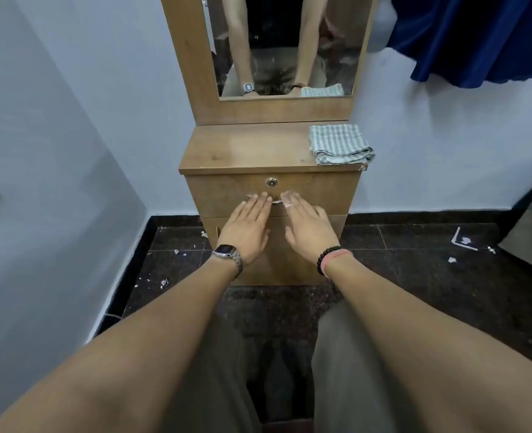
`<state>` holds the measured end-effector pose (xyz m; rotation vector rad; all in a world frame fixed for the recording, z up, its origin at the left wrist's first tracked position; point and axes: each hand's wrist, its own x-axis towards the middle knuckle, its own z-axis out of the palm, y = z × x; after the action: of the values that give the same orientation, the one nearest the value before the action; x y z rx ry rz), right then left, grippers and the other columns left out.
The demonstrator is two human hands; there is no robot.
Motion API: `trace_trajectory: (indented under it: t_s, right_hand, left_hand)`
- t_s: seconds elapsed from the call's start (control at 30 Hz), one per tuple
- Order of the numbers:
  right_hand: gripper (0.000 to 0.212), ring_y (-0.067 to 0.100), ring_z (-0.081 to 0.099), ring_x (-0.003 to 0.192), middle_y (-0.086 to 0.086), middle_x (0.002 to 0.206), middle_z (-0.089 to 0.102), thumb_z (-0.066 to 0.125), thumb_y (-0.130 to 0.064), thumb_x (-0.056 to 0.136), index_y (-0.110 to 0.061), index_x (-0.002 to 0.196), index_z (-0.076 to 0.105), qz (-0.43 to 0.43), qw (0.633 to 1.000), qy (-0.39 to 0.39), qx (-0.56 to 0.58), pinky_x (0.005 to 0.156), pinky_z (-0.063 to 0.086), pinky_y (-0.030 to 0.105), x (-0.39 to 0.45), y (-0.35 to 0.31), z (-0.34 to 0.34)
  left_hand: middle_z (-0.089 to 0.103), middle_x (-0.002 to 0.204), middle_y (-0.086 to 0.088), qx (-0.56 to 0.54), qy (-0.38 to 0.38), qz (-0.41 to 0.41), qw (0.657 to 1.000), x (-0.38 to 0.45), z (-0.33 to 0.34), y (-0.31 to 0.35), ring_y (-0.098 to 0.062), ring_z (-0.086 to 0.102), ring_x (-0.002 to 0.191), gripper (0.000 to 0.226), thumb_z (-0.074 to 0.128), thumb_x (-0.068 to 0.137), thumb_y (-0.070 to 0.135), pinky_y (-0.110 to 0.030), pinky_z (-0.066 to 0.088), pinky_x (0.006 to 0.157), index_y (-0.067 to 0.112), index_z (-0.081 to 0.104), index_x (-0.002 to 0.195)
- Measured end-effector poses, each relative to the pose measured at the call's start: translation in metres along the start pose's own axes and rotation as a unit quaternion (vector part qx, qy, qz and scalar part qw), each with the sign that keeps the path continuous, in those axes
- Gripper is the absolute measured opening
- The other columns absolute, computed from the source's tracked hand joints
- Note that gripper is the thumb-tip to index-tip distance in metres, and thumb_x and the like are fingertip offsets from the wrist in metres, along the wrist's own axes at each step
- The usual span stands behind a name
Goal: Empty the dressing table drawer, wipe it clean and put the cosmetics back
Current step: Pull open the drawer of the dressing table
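The dressing table (252,151) stands against the wall with its top drawer (314,195) closed and a folded cloth (339,145) on the desk. Left hand (246,229) and right hand (308,229) reach the handle (276,201), fingers (258,204) straight, close together, gripping nothing. The person should hook the handle and pull evenly, straight outward.

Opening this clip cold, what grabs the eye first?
Two hands, left hand and right hand, reach flat-fingered to the handle of the shut top drawer in frame centre. A folded striped cloth sits at the right end of the tabletop, under the mirror. Paper scraps litter the dark floor.
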<state>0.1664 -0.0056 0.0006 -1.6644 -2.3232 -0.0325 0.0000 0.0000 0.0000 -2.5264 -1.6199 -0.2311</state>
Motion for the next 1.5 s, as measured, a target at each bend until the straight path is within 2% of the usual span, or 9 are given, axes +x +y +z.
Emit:
trace_trajectory:
  t_s: [0.17, 0.3, 0.43, 0.9, 1.03, 1.13, 1.23, 1.33, 1.5]
  right_hand:
    - [0.074, 0.014, 0.016, 0.147, -0.002, 0.162, 0.014, 0.050, -0.018, 0.090, -0.017, 0.154, 0.014, 0.028, 0.998, -0.054, -0.008, 0.110, 0.025, 0.035, 0.016, 0.001, 0.012]
    - [0.072, 0.019, 0.027, 0.142, -0.001, 0.160, 0.020, 0.054, -0.015, 0.088, -0.018, 0.152, 0.022, 0.041, 0.998, -0.052, -0.009, 0.108, 0.029, 0.036, 0.022, -0.001, 0.011]
    - [0.070, 0.021, 0.030, 0.140, 0.000, 0.158, 0.024, 0.055, -0.015, 0.087, -0.018, 0.150, 0.026, 0.050, 0.997, -0.047, -0.022, 0.108, 0.029, 0.037, 0.020, -0.007, 0.008]
    - [0.067, 0.022, 0.031, 0.140, 0.002, 0.154, 0.033, 0.054, -0.009, 0.084, -0.015, 0.147, 0.033, 0.057, 0.998, -0.018, -0.023, 0.108, 0.031, 0.036, -0.025, -0.030, 0.008]
    - [0.057, 0.026, 0.040, 0.134, 0.005, 0.149, 0.041, 0.053, -0.011, 0.087, -0.011, 0.143, 0.041, 0.056, 0.998, -0.014, -0.035, 0.101, 0.037, 0.040, -0.042, -0.038, 0.001]
    - [0.053, 0.029, 0.045, 0.128, 0.008, 0.147, 0.044, 0.050, -0.012, 0.090, -0.010, 0.142, 0.041, 0.036, 0.998, -0.031, -0.050, 0.095, 0.039, 0.041, -0.052, -0.043, -0.008]
    - [0.051, 0.029, 0.043, 0.128, 0.009, 0.147, 0.042, 0.045, -0.014, 0.094, -0.008, 0.144, 0.037, -0.003, 0.997, -0.050, -0.064, 0.097, 0.036, 0.040, -0.060, -0.041, -0.016]
    - [0.042, 0.029, 0.043, 0.129, 0.009, 0.138, 0.050, 0.042, -0.015, 0.095, -0.008, 0.136, 0.045, -0.030, 0.995, -0.066, -0.075, 0.097, 0.037, 0.039, -0.060, -0.038, -0.023]
    - [0.032, 0.028, 0.053, 0.117, 0.006, 0.122, 0.061, 0.045, -0.016, 0.093, -0.011, 0.121, 0.058, -0.092, 0.991, -0.075, -0.068, 0.088, 0.041, 0.040, -0.072, -0.035, -0.042]
  left_hand:
    - [0.010, 0.160, -0.005, -0.009, -0.017, -0.016, 1.000, 0.014, 0.018, -0.003, -0.018, 0.008, 0.147, 0.074, 0.047, 0.091, 0.026, -0.032, 0.002, 0.118, 0.011, 0.007, 0.152]
    - [0.025, 0.155, -0.008, -0.045, 0.003, -0.027, 0.999, 0.018, 0.020, -0.002, -0.023, 0.018, 0.145, 0.079, 0.056, 0.082, 0.018, -0.034, 0.010, 0.119, 0.010, 0.017, 0.151]
    - [0.030, 0.152, -0.009, -0.073, 0.014, -0.033, 0.997, 0.018, 0.027, 0.000, -0.025, 0.021, 0.143, 0.079, 0.060, 0.079, 0.016, -0.037, 0.019, 0.118, 0.010, 0.023, 0.148]
    - [0.052, 0.134, -0.009, -0.046, 0.062, 0.045, 0.996, -0.017, 0.023, -0.002, -0.029, 0.043, 0.129, 0.065, 0.061, 0.072, 0.009, -0.042, 0.037, 0.108, 0.007, 0.047, 0.135]
    - [0.042, 0.141, -0.012, 0.005, 0.116, 0.080, 0.990, -0.025, -0.004, 0.003, -0.031, 0.034, 0.134, 0.062, 0.056, 0.072, 0.011, -0.046, 0.033, 0.110, 0.010, 0.047, 0.133]
    - [0.029, 0.152, -0.010, 0.031, 0.135, 0.042, 0.989, -0.028, -0.029, 0.001, -0.028, 0.025, 0.141, 0.067, 0.048, 0.080, 0.019, -0.046, 0.025, 0.115, 0.013, 0.033, 0.145]
    - [0.038, 0.148, -0.008, 0.038, 0.107, -0.026, 0.993, -0.026, -0.040, -0.004, -0.027, 0.028, 0.140, 0.066, 0.050, 0.088, 0.027, -0.043, 0.021, 0.116, 0.015, 0.026, 0.149]
    - [0.047, 0.140, -0.008, 0.038, 0.069, -0.072, 0.994, -0.033, -0.043, -0.001, -0.027, 0.037, 0.133, 0.067, 0.053, 0.089, 0.033, -0.042, 0.020, 0.115, 0.015, 0.028, 0.148]
    - [0.049, 0.138, -0.007, 0.034, 0.063, -0.085, 0.994, -0.052, -0.045, 0.010, -0.026, 0.042, 0.130, 0.071, 0.062, 0.084, 0.036, -0.042, 0.021, 0.113, 0.018, 0.033, 0.146]
